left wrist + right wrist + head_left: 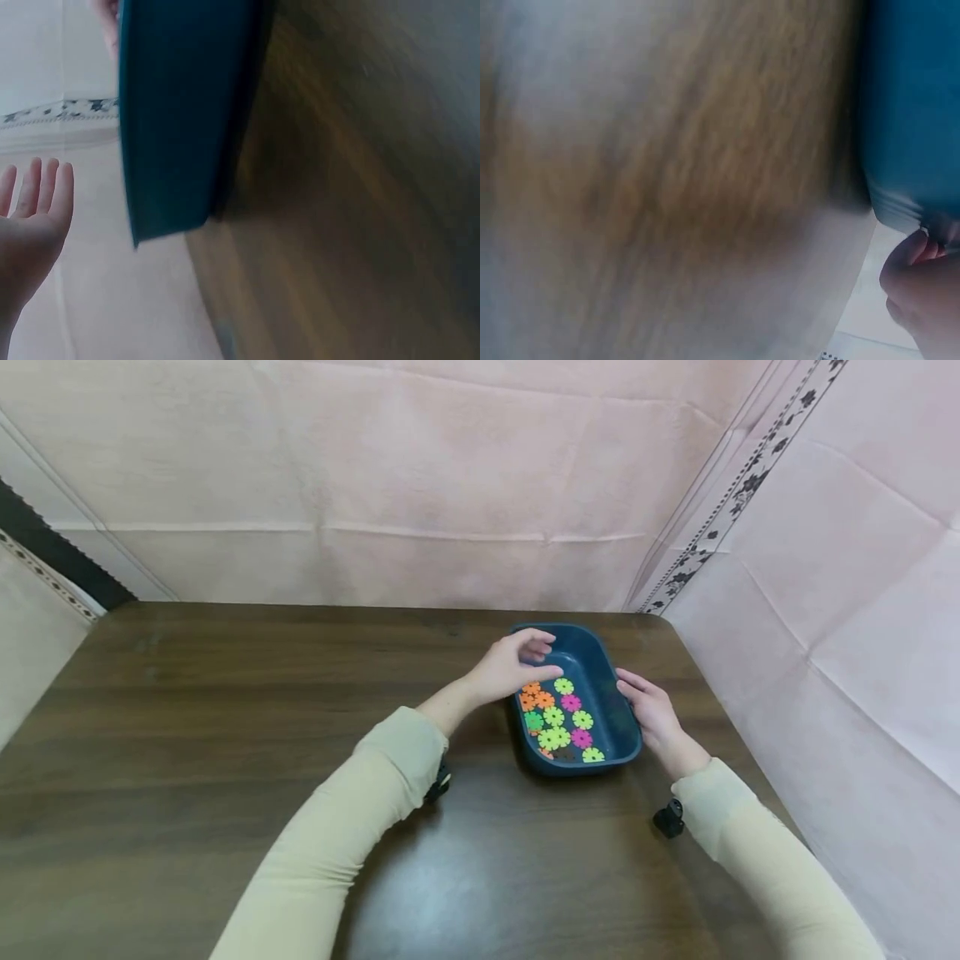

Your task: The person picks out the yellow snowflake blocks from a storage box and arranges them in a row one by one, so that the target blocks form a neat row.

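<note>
A deep blue plastic tub (609,700) stands toward the back right of the table. Inside it lie several flat flower-shaped pieces (553,717) in yellow-green, orange, pink, green and brown. Over the tub's left rim hovers my left hand (517,662), thumb and fingers apart with nothing between them; the left wrist view shows its fingers (66,187) extended, beside the tub wall (176,127). At the right rim my right hand (651,710) holds the tub's edge. The right wrist view has that hand (924,289) with curled fingers against the tub (915,112), partly cut off.
The dark brown wooden table (225,760) extends far to the left and in front of the tub. Pale cloth (450,485) hangs behind it, and another sheet (862,610) with a floral border rises along the right side, close to my right hand.
</note>
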`<state>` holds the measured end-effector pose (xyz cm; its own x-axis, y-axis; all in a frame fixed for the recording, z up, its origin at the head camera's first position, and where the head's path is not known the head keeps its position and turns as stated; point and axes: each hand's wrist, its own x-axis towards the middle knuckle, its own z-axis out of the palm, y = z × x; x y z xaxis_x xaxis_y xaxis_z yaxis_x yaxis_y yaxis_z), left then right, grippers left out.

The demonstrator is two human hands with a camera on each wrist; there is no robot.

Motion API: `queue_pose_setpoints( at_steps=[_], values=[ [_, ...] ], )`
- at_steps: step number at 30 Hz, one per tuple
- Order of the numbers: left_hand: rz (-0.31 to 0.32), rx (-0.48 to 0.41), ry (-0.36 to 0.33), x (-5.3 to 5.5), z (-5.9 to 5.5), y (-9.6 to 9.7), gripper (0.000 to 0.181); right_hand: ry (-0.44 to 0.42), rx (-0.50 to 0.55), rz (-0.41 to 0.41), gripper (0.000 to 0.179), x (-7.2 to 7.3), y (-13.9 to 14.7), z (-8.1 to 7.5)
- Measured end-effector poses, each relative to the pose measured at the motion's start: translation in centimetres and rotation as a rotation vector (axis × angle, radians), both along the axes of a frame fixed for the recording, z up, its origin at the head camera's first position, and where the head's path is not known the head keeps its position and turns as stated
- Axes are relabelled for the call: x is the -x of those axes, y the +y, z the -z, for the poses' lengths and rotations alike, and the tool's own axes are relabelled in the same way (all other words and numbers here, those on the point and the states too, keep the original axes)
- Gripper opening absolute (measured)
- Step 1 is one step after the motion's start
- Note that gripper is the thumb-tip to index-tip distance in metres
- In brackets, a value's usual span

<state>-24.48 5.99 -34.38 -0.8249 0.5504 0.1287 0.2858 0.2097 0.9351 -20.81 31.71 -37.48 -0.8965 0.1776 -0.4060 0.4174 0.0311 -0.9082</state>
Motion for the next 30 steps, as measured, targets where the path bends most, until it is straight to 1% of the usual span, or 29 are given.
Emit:
queue_pose_setpoints(
  at_steps=[5,9,13,16,21,24,27,30],
  values=[
    [0.006,0.062,-0.046,0.2,1.3,2.4,0.052,-0.006,-0.039,0.02,0.048,0.0,-0.3,0.3],
    [-0.003,0.105,-0.09,0.3,2.0,3.8,0.054,-0.009,-0.043,0.033,0.047,0.0,-0.3,0.3],
    [-0.042,0.137,-0.143,0.4,2.3,5.0,0.053,-0.003,-0.041,0.039,0.048,0.1,-0.1,0.5],
    [-0.07,0.189,-0.17,0.3,2.2,5.9,0.054,-0.004,-0.036,0.038,0.049,0.1,-0.1,0.6],
    [-0.106,0.331,-0.183,-0.2,2.2,7.0,0.054,-0.006,-0.004,0.037,0.05,0.1,0.0,0.5],
    [-0.153,0.421,-0.199,-0.6,2.4,7.5,0.049,-0.009,0.017,0.04,0.049,0.1,0.1,0.5],
    [-0.195,0.533,-0.172,-0.9,2.7,8.0,0.038,-0.001,0.025,0.045,0.048,0.2,0.1,0.5],
    [-0.224,0.649,-0.12,-0.9,2.9,8.5,0.029,0.02,0.009,0.036,0.048,0.2,0.1,0.6]
  ],
)
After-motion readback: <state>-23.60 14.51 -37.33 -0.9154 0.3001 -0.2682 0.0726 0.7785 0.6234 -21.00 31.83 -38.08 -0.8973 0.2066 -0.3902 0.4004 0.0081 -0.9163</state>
